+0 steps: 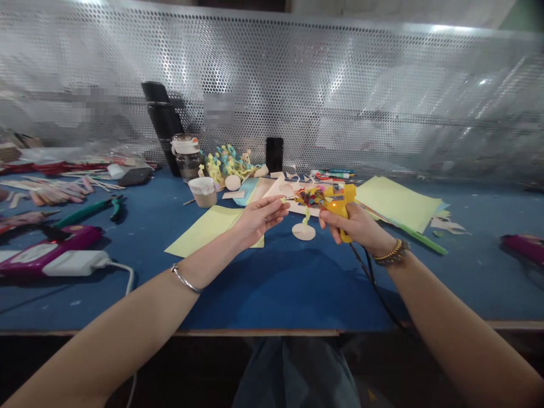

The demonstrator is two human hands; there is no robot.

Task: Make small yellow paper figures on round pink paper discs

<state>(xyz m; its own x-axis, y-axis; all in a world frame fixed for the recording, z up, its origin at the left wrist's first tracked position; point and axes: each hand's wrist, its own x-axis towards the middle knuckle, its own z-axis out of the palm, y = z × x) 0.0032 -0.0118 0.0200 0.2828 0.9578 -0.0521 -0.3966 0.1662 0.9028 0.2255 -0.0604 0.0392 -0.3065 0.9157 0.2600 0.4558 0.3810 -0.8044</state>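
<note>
My right hand [361,226] is wrapped round the handle of a yellow hot glue gun [340,207], whose small orange light glows. Colourful bits cover the front of the gun, and its nozzle points left. At the nozzle's tip, my left hand [263,218] pinches a small yellow paper piece [283,200] between thumb and fingertips. Just below the gun, a round cream disc [303,231] lies on the table with a twisted yellow-green paper strip [306,216] rising from it. Under my left wrist is a pale yellow paper sheet [199,229].
Yellow paper [399,198] and a green-handled tool [423,239] lie right. A phone [274,154], a paper cup [203,191], a jar [187,158] and a black flask [161,122] stand behind. Left are green pliers [87,212] and a purple power strip [63,246]. The gun's cord [374,283] trails down.
</note>
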